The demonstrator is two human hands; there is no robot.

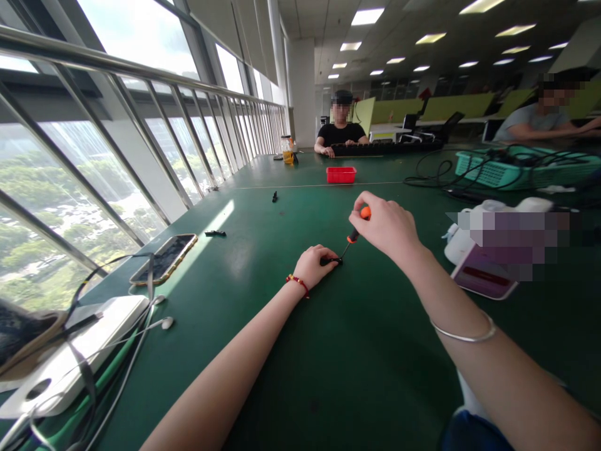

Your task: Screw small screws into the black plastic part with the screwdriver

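My left hand, with a red beaded bracelet at the wrist, holds a small black part down on the green table. In my right hand is a screwdriver with an orange and black handle, tilted, its shaft pointing down and left. The screwdriver's tip meets or nearly meets the right end of the black part; contact is too small to tell. One black piece lies to the left, and another lies farther back.
A red tray stands ahead, with a seated person beyond it. At left are a phone, a white device and cables. A teal basket and a pale bag-like object sit at right. Railing lines the left edge.
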